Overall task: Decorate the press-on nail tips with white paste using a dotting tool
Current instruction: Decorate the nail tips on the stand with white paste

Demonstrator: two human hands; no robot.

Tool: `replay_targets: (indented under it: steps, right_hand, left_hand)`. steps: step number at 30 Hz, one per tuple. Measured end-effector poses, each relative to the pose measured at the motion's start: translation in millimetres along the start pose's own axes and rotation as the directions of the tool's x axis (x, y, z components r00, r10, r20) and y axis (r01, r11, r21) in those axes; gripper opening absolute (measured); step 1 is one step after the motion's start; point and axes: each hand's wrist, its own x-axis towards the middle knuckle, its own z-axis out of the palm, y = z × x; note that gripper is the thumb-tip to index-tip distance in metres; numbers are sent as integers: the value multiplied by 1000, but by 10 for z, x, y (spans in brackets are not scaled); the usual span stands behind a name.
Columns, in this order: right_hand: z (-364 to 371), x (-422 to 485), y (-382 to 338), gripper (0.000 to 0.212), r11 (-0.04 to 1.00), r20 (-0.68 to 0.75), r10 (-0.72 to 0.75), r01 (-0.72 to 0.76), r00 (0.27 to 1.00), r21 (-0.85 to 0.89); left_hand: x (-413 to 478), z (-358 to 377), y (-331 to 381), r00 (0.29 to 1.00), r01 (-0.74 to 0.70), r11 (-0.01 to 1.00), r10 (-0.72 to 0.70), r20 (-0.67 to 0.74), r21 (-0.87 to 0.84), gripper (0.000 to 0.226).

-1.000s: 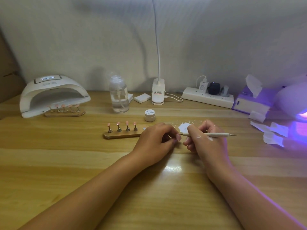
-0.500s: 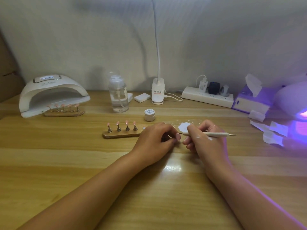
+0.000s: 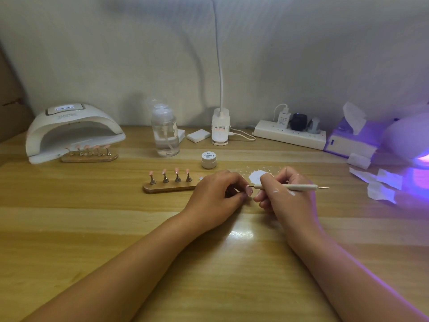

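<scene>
The step in hand is the dotting itself. The left hand rests on the worktop with its fingers curled in, pinching a pink tip between thumb and forefinger. Whether the tip sits on a small peg inside the fist is hidden, so I cannot say. The right hand grips the tool like a pen, shaft nearly level, its fine point aimed left and touching, or just short of, the tip's face. White smears mark the back of that hand.

Just behind the right hand lies a patch of white paste spread on the worktop; the jar stands lidded a little further back. To the left, the stand carries four pink tips upright on pegs, and its right-end place looks bare — probably where the held tip belongs. A second stand with tips sits at the mouth of the lamp.

By my reading the task is midway at best: no white shows on the four standing tips at this range. The next move calls for a light, steady touch — both hands braced on the worktop, the point set down and lifted cleanly, then a reload from the paste when it runs dry.
</scene>
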Motion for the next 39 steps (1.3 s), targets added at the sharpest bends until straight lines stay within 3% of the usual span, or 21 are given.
replay_targets:
  steps: [24,28,33,39]
  right_hand:
    - [-11,-24,-30,16,1000,1,4,-4,1000,9]
    - [-29,-14,-32,23,993,-94,-30,40,995,114]
    - [-84,34,-20,24,979,-205,-205,198,957,-57]
    - [-186,139,10,12,995,-162,1,-17,987,-100]
  left_hand:
    - [-4,0,2,1000,4,1000,-4,-4,2,13]
    - [-11,-3,11,1000,5,999,-5,6,-32,15]
    - [-6,-4,11,1000,19,998,-18,12,-63,12]
    - [-9,2,-2,1000,7,997,-6,4,-77,11]
